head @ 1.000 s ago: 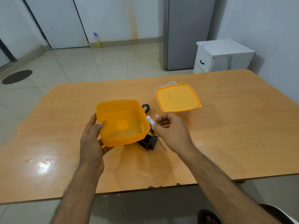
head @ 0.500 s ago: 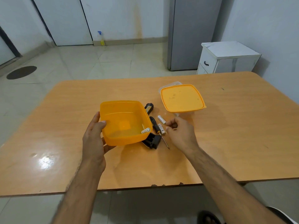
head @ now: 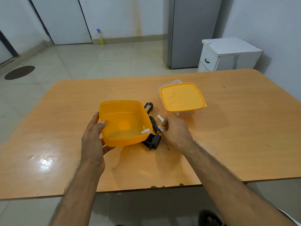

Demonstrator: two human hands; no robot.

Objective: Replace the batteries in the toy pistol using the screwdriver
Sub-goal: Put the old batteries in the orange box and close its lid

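Note:
My left hand (head: 93, 139) grips the left wall of an open orange box (head: 123, 141), tilted just above the table, with one white battery (head: 145, 131) in its right corner. The black toy pistol (head: 152, 141) lies behind the box, mostly hidden, its far end (head: 149, 107) showing past the rim. A black-and-yellow screwdriver (head: 154, 124) lies to the right of the box. Beside it are two white batteries: the far one (head: 160, 118) lies free, and my right hand (head: 175, 131) pinches the right end of the near one (head: 161, 128), which still rests on the table.
A clear box with an orange lid (head: 182, 97) stands behind my right hand on the wooden table (head: 236, 128). The table's near edge runs just below my forearms. Beyond the table are a white cabinet (head: 228, 54) and a grey fridge (head: 192, 30).
My right hand dropped a battery into the orange box, then moved right and down to the batteries beside the screwdriver. The left hand kept its hold on the box.

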